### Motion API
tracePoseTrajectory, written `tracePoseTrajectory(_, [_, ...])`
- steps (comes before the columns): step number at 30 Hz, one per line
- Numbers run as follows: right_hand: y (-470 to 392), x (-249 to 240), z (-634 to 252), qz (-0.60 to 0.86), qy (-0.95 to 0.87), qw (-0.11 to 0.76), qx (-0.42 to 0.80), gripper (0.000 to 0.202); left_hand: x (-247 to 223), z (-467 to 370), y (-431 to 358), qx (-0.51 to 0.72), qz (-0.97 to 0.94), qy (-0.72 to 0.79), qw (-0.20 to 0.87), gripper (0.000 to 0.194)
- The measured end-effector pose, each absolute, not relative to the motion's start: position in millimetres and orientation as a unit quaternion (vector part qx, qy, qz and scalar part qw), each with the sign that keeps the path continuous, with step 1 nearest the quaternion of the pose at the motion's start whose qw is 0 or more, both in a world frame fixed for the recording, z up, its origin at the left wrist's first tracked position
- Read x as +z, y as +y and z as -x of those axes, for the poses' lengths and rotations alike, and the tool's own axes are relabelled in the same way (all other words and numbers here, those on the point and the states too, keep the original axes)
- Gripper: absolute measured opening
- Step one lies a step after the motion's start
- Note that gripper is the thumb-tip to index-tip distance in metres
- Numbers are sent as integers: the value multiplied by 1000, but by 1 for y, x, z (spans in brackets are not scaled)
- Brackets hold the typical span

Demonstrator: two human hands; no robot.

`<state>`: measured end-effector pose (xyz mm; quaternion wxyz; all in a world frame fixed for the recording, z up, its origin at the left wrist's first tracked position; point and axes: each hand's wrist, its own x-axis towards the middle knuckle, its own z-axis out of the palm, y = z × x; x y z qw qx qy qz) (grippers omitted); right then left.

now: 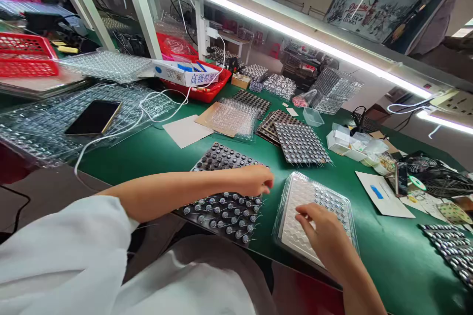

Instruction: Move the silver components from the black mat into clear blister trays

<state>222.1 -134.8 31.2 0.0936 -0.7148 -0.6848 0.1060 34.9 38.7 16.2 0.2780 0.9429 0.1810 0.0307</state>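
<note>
My left hand [256, 180] is above the right side of a dark tray [221, 214], its fingers curled together. Small round silver parts with thin wire leads fill the tray's near half, and black round ones stand in its far half. To the right, my right hand [320, 222] hovers over a transparent plastic tray [284, 202] with a white, dimpled insert. Its thumb and forefinger are pinched; whatever may be between them is too small to make out. Rows of silver round parts [330, 204] sit in that tray's far right portion, partly hidden by my hand.
Behind stands another tray of wired parts [301, 142]. A phone [94, 117] lies on transparent trays at left, beside a white cable [142, 108]. A red basket [210, 89] is at the back. White card [384, 194] and a filled tray [449, 248] lie to the right.
</note>
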Motion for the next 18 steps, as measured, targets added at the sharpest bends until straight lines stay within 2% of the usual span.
tracePoseTrajectory(5, [-79,19,-169,678,-726,-59,103,22,-3,8,47,30,-945,197,259,16])
tracePoseTrajectory(8, [-56,13,-151,663,-733,-116,100,19,-14,8,42,30,-953,189,237,20])
tracePoseTrajectory(14, [-41,8,-145,665,-724,-145,118,13,-18,-5,38,-18,-948,224,227,14])
tracePoseTrajectory(18, [-49,14,-145,689,-709,-125,82,13,-16,-11,35,-31,-943,237,233,12])
